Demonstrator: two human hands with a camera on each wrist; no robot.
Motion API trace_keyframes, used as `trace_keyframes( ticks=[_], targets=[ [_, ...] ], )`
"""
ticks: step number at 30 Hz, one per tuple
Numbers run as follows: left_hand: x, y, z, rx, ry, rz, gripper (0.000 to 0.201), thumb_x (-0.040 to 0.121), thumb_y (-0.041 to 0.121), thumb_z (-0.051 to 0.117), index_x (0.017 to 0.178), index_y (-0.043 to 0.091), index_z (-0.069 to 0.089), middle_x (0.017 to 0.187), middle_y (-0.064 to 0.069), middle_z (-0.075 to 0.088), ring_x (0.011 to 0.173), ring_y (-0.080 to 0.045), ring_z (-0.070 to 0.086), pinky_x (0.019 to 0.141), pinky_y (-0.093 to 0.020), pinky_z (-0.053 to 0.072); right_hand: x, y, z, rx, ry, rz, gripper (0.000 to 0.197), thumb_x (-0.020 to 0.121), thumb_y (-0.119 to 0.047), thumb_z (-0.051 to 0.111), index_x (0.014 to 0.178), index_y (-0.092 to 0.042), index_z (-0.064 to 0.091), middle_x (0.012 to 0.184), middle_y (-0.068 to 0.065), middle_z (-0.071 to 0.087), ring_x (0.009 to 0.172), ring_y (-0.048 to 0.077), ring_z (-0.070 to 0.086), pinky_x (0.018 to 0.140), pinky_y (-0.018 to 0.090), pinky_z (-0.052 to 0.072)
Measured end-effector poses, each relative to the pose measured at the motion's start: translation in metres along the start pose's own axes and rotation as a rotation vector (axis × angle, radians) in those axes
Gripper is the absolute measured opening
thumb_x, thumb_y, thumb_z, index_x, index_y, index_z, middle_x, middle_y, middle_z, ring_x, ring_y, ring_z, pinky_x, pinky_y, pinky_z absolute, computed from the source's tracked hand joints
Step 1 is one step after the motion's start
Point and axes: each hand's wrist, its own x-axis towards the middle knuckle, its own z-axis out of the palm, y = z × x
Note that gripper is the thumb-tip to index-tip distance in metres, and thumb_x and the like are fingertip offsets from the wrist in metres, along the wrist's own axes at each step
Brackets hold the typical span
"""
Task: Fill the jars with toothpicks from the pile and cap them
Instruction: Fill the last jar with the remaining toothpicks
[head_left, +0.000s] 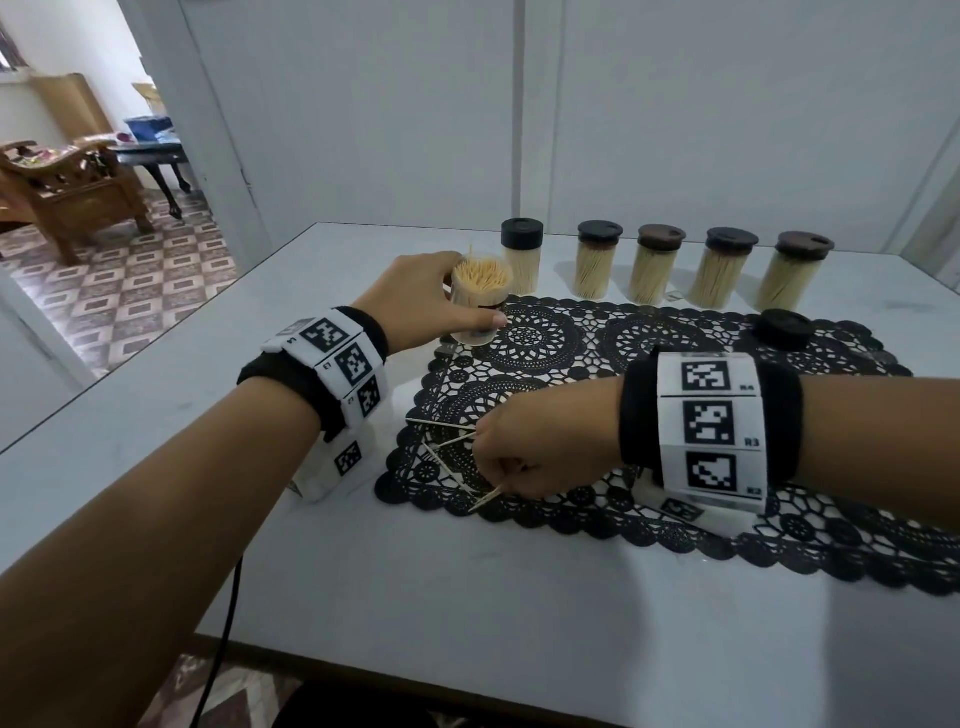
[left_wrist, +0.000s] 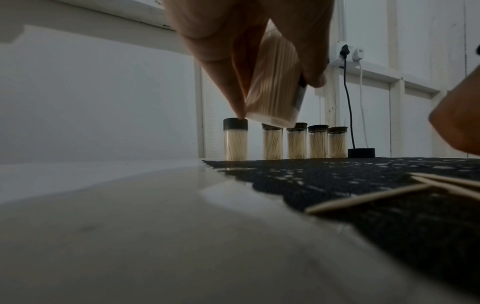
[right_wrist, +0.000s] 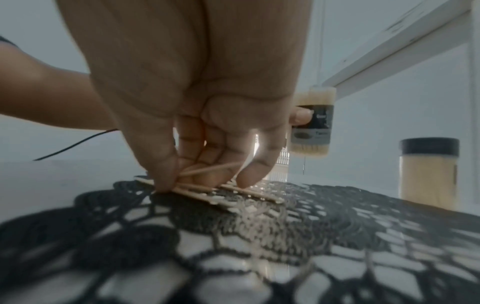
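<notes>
Left hand (head_left: 415, 304) grip grasps the open jar (head_left: 480, 301), lifted and tilted, at 11 o'clock. Right hand (head_left: 540, 447) grip pinches loose toothpicks (head_left: 447, 441) on the lace mat (head_left: 675, 332).

Capped jars (head_left: 654, 262) behind mat (head_left: 675, 519), loose cap (head_left: 783, 328) on mat, toothpicks (head_left: 447, 447) on mat's left part

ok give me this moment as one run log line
left hand: holds open jar, full, lifted | right hand: pinching loose toothpicks on mat | capped jars: five | spare cap: on mat
</notes>
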Motion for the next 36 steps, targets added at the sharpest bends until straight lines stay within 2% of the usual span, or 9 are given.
trace_keyframes(
  ticks=[7, 11, 14, 17, 20, 24, 28, 31, 36],
  targets=[
    [-0.001, 0.000, 0.000, -0.001, 0.004, 0.005, 0.037, 0.071, 0.044, 0.076, 0.095, 0.023, 0.058, 0.094, 0.007, 0.062, 0.086, -0.008, 0.056, 0.069, -0.007, 0.037, 0.001, -0.003, -0.004, -0.076, -0.020, -0.022, 0.017, 0.089, -0.014, 0.046, 0.099, -0.011, 0.059, 0.095, 0.001, 0.060, 0.081, 0.011, 0.045, 0.063, 0.016, 0.029],
    [-0.001, 0.000, 0.000, -0.006, 0.003, 0.002, 0.039, 0.071, 0.043, 0.076, 0.097, 0.021, 0.059, 0.095, 0.006, 0.061, 0.088, -0.009, 0.056, 0.070, -0.007, 0.038, 0.000, -0.005, -0.001, -0.108, -0.016, -0.021, 0.020, 0.089, -0.014, 0.046, 0.099, -0.006, 0.062, 0.094, 0.007, 0.063, 0.079, 0.015, 0.048, 0.067, 0.021, 0.037],
    [-0.001, 0.000, 0.000, -0.003, 0.003, 0.002, 0.039, 0.071, 0.043, 0.076, 0.099, 0.020, 0.060, 0.095, 0.007, 0.061, 0.088, -0.009, 0.055, 0.069, -0.007, 0.036, 0.003, -0.008, 0.002, -0.136, -0.049, 0.001, 0.018, 0.086, -0.014, 0.047, 0.094, -0.002, 0.059, 0.090, 0.011, 0.061, 0.074, 0.018, 0.045, 0.059, 0.026, 0.036],
    [-0.001, 0.000, 0.000, 0.007, 0.005, 0.006, 0.036, 0.072, 0.043, 0.076, 0.095, 0.023, 0.057, 0.090, 0.010, 0.059, 0.082, -0.006, 0.054, 0.066, -0.006, 0.036, -0.001, -0.004, -0.001, -0.032, -0.038, 0.020, 0.003, 0.087, -0.014, 0.049, 0.084, -0.013, 0.051, 0.078, 0.000, 0.051, 0.071, 0.017, 0.044, 0.061, 0.025, 0.037],
    [-0.001, 0.001, 0.000, -0.003, 0.015, 0.012, 0.033, 0.071, 0.042, 0.076, 0.090, 0.024, 0.056, 0.082, 0.015, 0.057, 0.075, 0.003, 0.052, 0.064, -0.009, 0.037, -0.011, 0.012, -0.016, 0.154, 0.101, 0.018, 0.011, 0.091, -0.014, 0.050, 0.081, -0.020, 0.049, 0.072, -0.008, 0.049, 0.064, 0.007, 0.044, 0.060, 0.015, 0.037],
    [0.000, 0.000, 0.000, 0.009, 0.012, 0.028, 0.025, 0.073, 0.036, 0.076, 0.084, 0.023, 0.057, 0.081, 0.011, 0.060, 0.073, -0.006, 0.056, 0.062, -0.009, 0.040, -0.027, 0.035, -0.047, 0.373, 0.381, 0.054, 0.019, 0.090, -0.014, 0.056, 0.079, -0.030, 0.053, 0.070, -0.015, 0.050, 0.057, -0.005, 0.046, 0.058, 0.008, 0.039],
    [0.001, -0.001, 0.000, 0.014, 0.015, 0.021, 0.034, 0.071, 0.043, 0.077, 0.091, 0.020, 0.062, 0.084, 0.008, 0.062, 0.077, -0.004, 0.055, 0.067, -0.011, 0.040, -0.030, 0.056, -0.073, 0.626, 0.647, 0.071, 0.029, 0.085, -0.002, 0.061, 0.109, -0.020, 0.062, 0.081, -0.005, 0.064, 0.066, -0.006, 0.056, 0.072, 0.008, 0.043],
    [0.001, 0.000, -0.001, 0.003, 0.013, 0.015, 0.036, 0.071, 0.045, 0.076, 0.092, 0.022, 0.059, 0.081, 0.014, 0.058, 0.073, 0.004, 0.051, 0.061, -0.002, 0.036, -0.019, 0.063, -0.080, 0.823, 0.868, 0.067, 0.016, 0.083, 0.000, 0.063, 0.096, -0.010, 0.067, 0.081, -0.002, 0.067, 0.071, 0.004, 0.061, 0.076, 0.020, 0.048],
    [0.000, 0.001, 0.001, -0.021, 0.016, 0.009, 0.032, 0.071, 0.045, 0.076, 0.087, 0.025, 0.057, 0.078, 0.017, 0.057, 0.071, 0.005, 0.050, 0.058, 0.000, 0.035, 0.007, 0.062, -0.069, 0.877, 1.072, 0.072, 0.009, 0.083, 0.004, 0.062, 0.082, -0.005, 0.060, 0.076, 0.002, 0.063, 0.065, 0.001, 0.063, 0.064, 0.013, 0.050]
  ],
)
